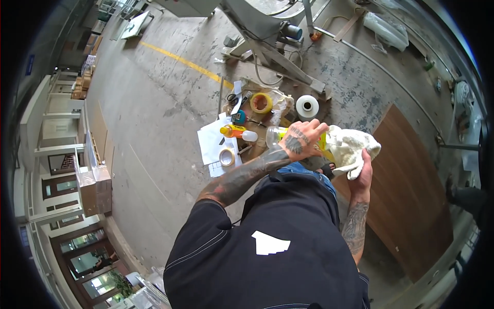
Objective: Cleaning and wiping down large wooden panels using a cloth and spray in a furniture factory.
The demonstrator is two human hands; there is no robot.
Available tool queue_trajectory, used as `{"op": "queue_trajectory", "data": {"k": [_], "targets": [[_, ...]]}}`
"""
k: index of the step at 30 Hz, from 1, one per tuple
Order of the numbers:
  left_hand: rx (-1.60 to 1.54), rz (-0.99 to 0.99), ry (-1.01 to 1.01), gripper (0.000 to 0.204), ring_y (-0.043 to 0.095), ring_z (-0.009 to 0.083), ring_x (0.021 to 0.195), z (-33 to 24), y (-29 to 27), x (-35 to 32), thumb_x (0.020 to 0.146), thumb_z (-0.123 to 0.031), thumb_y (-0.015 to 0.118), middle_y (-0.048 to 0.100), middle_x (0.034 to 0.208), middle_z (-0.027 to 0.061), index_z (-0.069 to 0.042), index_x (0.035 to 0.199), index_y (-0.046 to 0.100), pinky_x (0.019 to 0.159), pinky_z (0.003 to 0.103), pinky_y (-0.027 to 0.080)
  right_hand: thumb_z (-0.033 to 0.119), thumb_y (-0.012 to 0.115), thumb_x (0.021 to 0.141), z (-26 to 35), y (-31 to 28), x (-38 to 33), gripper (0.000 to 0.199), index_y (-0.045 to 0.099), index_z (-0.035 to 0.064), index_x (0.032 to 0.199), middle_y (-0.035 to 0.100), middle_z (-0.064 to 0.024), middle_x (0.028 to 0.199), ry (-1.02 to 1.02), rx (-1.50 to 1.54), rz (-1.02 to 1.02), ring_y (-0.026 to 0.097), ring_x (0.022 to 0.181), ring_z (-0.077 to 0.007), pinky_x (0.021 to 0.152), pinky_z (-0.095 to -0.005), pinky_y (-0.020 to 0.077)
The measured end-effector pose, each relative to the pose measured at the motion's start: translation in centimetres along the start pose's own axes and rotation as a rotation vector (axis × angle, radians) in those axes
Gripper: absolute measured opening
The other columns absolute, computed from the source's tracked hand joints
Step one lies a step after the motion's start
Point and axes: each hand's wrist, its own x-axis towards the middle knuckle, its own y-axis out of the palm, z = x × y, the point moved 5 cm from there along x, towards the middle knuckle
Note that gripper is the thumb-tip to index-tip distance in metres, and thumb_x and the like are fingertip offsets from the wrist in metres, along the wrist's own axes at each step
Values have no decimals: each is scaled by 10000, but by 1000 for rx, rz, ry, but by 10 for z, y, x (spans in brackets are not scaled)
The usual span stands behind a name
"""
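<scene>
My left hand [300,141] is closed around a clear plastic bottle [272,136] with a yellow-green label. The bottle lies tilted on its side, its far end against a white cloth [350,147]; whether anything comes out of it cannot be seen. Bunched up, the cloth is gripped from below by my right hand [363,177], the thumb pressed along its edge. Just beyond my left hand a work surface carries a roll of yellow tape [261,103], a white roll with a black core [307,107], an orange-yellow bottle [232,131] and a tan tape roll [226,157].
White paper sheets [208,138], scissors [233,99] and a teal tape measure [239,117] share that surface. A large brown wood panel [406,195] lies to my right. Ahead stands a grey metal machine frame [272,56]; cardboard boxes [96,190] are stacked at the left.
</scene>
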Motion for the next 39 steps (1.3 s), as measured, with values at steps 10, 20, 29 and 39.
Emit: {"op": "queue_trajectory", "data": {"k": [10,20,29,39], "targets": [[-367,-525,-271,683,623,308,1080,187,-4,-63,651,-201,859,653,1153,130,-72,1269,598,955,417,493,368,386,1019,-50,41,-10,593,412,-69,1419,557,-212,1368,4,-66,-217,571,1237,-327,1072,-445,449],[-322,-466,-575,853,616,335,1020,383,38,-107,549,-299,957,620,1132,169,-22,1229,523,919,434,504,298,517,1009,-105,47,-32,507,477,-60,1366,625,-169,1278,-95,-3,-415,633,1143,-259,986,-387,507],[-84,-240,-657,888,623,356,1066,360,7,-101,569,-288,953,644,1144,188,-39,1295,507,931,449,498,293,538,1008,-130,3,-51,502,456,-21,1391,604,-139,1307,-331,66,-469,610,1178,-228,1006,-366,497],[-504,-274,-592,724,610,166,1033,408,16,-102,755,-148,874,612,1142,97,26,1316,452,879,300,519,286,533,998,-109,-22,-97,459,505,-35,1325,650,-141,1214,-282,119,-463,652,1085,-215,942,-350,528]]}}
